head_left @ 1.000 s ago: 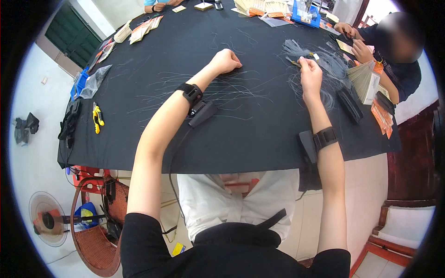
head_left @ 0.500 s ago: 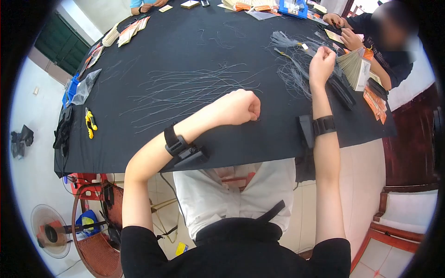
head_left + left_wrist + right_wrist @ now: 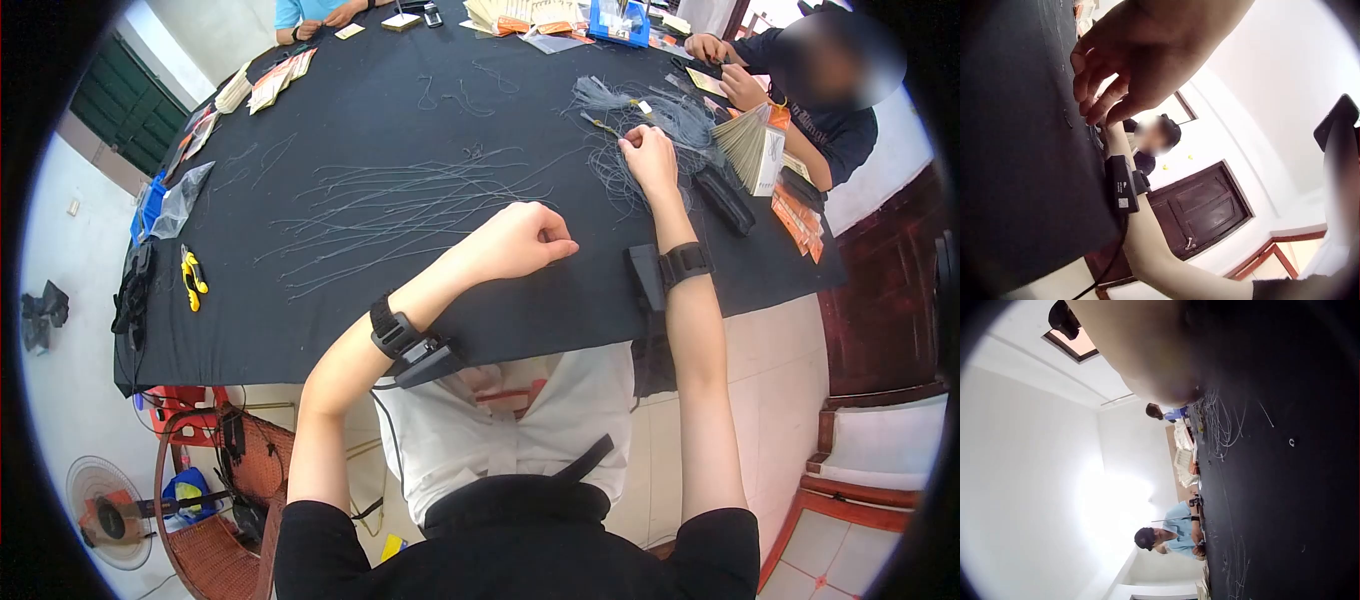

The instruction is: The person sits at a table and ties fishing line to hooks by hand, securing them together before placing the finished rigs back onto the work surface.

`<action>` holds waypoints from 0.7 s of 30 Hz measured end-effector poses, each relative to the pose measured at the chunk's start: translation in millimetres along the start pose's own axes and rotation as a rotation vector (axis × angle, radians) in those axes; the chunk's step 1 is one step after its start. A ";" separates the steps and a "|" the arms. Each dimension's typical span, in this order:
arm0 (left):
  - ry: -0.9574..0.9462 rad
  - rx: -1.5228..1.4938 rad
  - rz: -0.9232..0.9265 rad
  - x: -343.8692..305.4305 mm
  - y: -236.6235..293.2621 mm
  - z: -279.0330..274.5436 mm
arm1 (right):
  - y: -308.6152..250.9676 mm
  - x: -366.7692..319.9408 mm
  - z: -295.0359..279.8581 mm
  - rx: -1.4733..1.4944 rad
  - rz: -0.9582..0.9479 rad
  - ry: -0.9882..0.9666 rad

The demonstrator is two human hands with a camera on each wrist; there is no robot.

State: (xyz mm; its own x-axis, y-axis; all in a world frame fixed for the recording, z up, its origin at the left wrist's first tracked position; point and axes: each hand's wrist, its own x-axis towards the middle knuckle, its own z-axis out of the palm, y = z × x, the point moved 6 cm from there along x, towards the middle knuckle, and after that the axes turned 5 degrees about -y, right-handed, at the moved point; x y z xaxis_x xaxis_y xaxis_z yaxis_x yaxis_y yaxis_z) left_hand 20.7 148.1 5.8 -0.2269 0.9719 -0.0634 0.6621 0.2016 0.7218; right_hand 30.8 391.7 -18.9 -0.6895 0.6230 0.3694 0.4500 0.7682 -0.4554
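Over the near part of the black table in the head view, the left hand (image 3: 520, 240) has its fingers loosely bent. The left wrist view shows this hand (image 3: 1141, 62) with gaps between its bent fingers and nothing visible in them. Thin grey strands (image 3: 400, 205) lie spread beyond and left of it. The right hand (image 3: 655, 160) is at the near side of a tangled strand bundle (image 3: 610, 165), thumb and fingertips close together; whether a strand is between them cannot be told. In the right wrist view that hand (image 3: 1147, 356) is blurred, its fingertips hidden.
Yellow-handled pliers (image 3: 193, 278) lie on the left. A black case (image 3: 724, 200) and fanned cards (image 3: 750, 145) lie right of the bundle. A blue tray (image 3: 620, 22) stands at the back. One person (image 3: 830, 120) sits at the right, another at the far side.
The left hand has come from over the strands towards the near edge, uncovering them. The right hand moved right, off the bundle's end, and then back left to the bundle.
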 end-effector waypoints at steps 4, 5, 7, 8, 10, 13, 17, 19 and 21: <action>0.063 -0.067 0.042 7.2 5.2 -7.5 | 2.6 1.2 1.6 0.090 0.036 0.024; 0.091 -0.104 0.050 9.7 5.3 -10.4 | 4.2 2.3 3.0 0.096 0.039 0.026; 0.130 -0.136 0.026 16.0 3.1 -16.2 | -2.4 1.6 -4.5 0.184 0.009 0.100; 0.176 -0.164 0.048 19.2 0.1 -18.4 | -5.8 1.7 -8.5 0.228 -0.007 0.137; 0.246 -0.233 0.035 24.0 -4.0 -23.6 | -17.5 1.2 -19.7 0.380 -0.108 0.211; 0.437 -0.291 0.000 30.9 -11.6 -35.0 | -38.7 -5.5 -34.5 0.540 -0.204 0.208; 0.647 -0.244 0.095 40.5 -15.0 -48.2 | -57.2 -10.0 -35.4 0.718 -0.288 0.081; 0.612 -0.221 0.075 46.5 -13.5 -49.4 | -61.4 -11.7 -36.3 0.754 -0.327 0.055; 0.591 -0.185 0.089 57.2 -15.4 -48.4 | -64.6 -12.8 -37.5 0.746 -0.364 0.050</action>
State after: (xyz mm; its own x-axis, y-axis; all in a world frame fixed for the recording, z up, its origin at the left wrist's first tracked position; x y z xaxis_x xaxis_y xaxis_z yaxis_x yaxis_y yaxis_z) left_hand -37.0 194.7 24.4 -0.5680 0.7419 0.3564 0.5740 0.0468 0.8175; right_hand 31.8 339.7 36.2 -0.6853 0.3734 0.6252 -0.3032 0.6342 -0.7112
